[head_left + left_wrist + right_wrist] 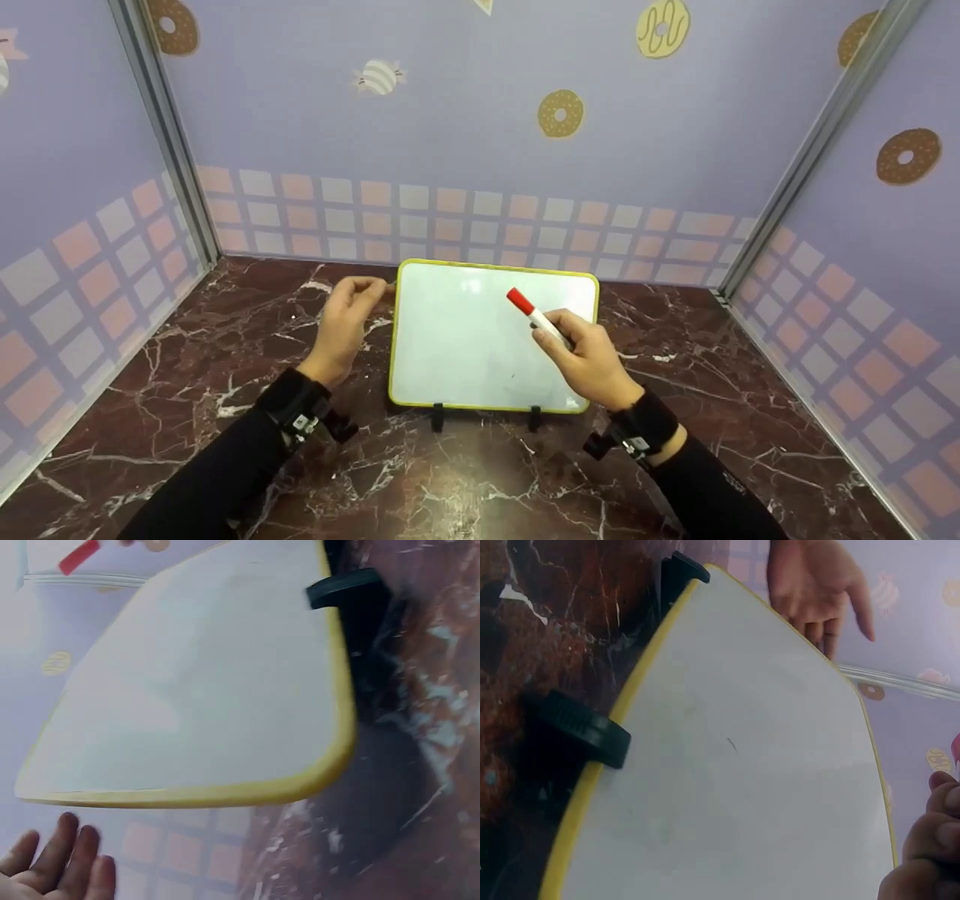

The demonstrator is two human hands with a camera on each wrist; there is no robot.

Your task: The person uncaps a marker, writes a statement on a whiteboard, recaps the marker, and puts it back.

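My right hand (589,360) grips a white marker (547,326) with a red cap (520,301) pointing up and left. The marker is in front of a blank-looking whiteboard (457,337) with a yellow rim. In the right wrist view, curled fingers (934,844) show at the right edge. My left hand (345,326) is beside the board's left edge, holding nothing. Its fingers (67,859) are loosely bent and apart from the rim in the left wrist view. A small dark mark (732,744) shows low on the board.
Two black stand feet (437,417) hold the board's lower edge, leaning it back. Underneath is a dark red marbled tabletop (450,487). Purple printed walls (465,112) with metal corner posts (169,135) enclose the back and sides.
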